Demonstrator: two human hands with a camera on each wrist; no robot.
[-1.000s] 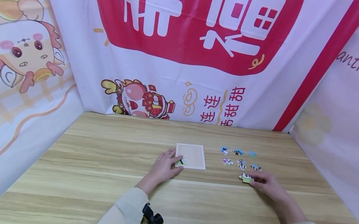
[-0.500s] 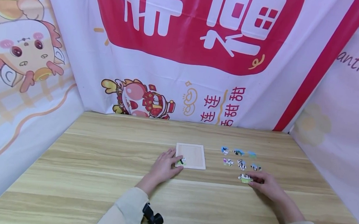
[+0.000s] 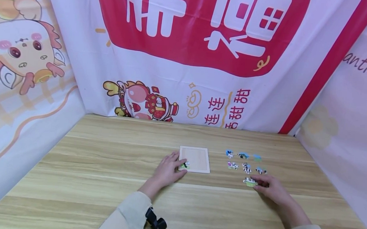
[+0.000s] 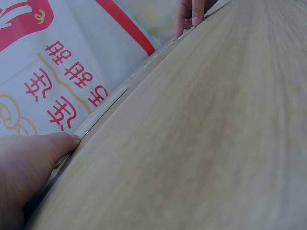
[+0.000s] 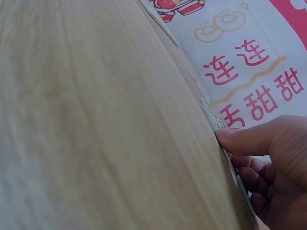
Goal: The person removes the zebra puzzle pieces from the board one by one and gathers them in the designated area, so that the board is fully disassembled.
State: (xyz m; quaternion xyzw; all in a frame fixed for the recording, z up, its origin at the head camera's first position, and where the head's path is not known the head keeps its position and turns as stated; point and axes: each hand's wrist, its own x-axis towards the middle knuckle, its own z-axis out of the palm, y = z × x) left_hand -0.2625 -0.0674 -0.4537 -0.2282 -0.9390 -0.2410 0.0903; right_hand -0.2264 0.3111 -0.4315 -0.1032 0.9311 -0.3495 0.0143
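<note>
My left hand [image 3: 167,170] rests at the left side of a square wooden puzzle tray [image 3: 208,160], fingers extended. One fingertip lies over a small puzzle piece [image 3: 186,165] in the tray's near left corner, and the thumb touches the near edge. To the right, my right hand [image 3: 272,188] pinches the right end of a black, white and green puzzle piece [image 3: 249,182] low over the table. In the right wrist view the thumb [image 5: 249,139] is at the edge of thin pieces seen nearly edge-on; the curled fingers sit below it.
Beyond the right hand, several loose puzzle pieces lie in two rows, among them a zebra-striped piece [image 3: 246,168] and a blue-green one [image 3: 257,157]. The wooden table [image 3: 108,152] ends at a printed cloth [image 3: 185,70] behind, with more cloth at both sides.
The piece at my right hand was tilted and now lies flatter, shifted slightly left along with the fingers. My left hand and the tray keep their place.
</note>
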